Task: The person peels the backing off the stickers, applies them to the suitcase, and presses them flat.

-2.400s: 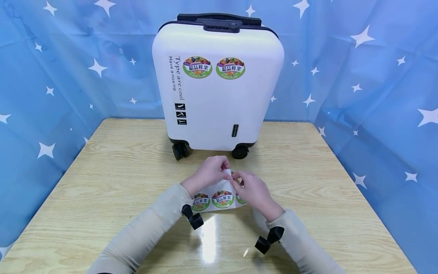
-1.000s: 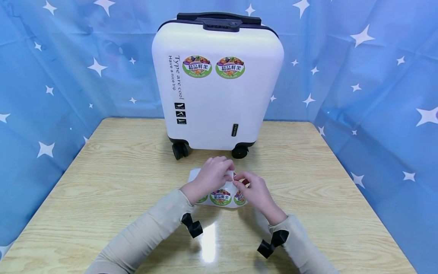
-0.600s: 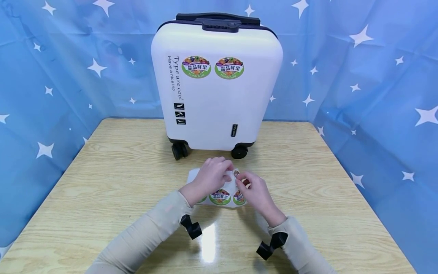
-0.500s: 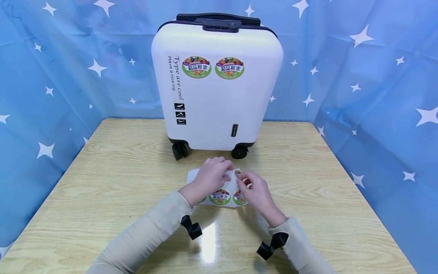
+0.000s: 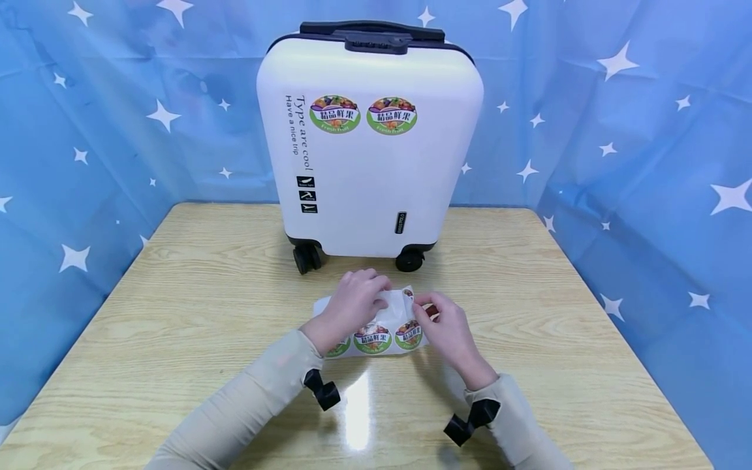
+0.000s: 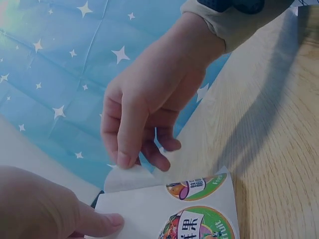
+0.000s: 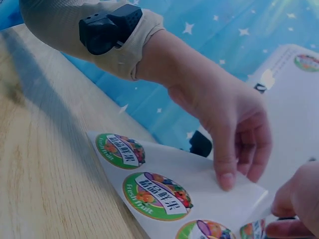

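Note:
A white sheet of oval fruit stickers [image 5: 390, 314] lies tilted up off the table in front of the suitcase. At its upper left, my left hand [image 5: 351, 307] grips it; in the right wrist view, the left thumb [image 7: 227, 180] presses the blank part of its face. My right hand [image 5: 449, 329] pinches a thin white flap [image 6: 127, 180] lifting from the sheet's upper edge. Several stickers, such as a green-bottomed one [image 5: 373, 338], show along the near edge. Another sticker [image 6: 195, 187] sits beside the flap in the left wrist view.
A white suitcase [image 5: 364, 176] stands upright at the back of the wooden table [image 5: 176, 313]. Two matching fruit stickers [image 5: 335, 115] are on its upper front, beside printed lettering. A blue curtain with white stars [image 5: 558, 117] surrounds the table's back and sides.
My right hand has shifted to the right, drawing the flap along. My left hand has slid slightly left, uncovering more of the sheet's blank middle and the near stickers.

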`<action>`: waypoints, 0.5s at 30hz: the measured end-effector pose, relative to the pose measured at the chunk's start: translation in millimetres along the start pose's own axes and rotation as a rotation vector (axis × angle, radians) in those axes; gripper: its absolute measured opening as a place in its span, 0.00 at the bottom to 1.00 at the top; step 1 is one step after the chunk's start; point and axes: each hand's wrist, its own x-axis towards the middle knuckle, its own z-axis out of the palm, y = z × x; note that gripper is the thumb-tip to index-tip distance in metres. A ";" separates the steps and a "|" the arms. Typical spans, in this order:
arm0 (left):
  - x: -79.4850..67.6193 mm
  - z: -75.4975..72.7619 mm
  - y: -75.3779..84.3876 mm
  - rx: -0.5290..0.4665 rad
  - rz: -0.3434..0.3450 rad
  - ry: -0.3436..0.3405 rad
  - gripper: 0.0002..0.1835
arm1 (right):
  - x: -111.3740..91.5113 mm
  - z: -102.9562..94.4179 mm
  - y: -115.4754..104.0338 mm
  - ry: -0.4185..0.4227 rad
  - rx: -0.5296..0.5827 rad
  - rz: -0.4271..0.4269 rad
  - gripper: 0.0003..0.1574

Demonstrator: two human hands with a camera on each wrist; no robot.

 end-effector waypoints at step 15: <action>-5.2 4.2 -11.2 -0.010 -0.009 0.027 0.12 | 0.0 -5.3 6.8 0.029 0.036 0.000 0.02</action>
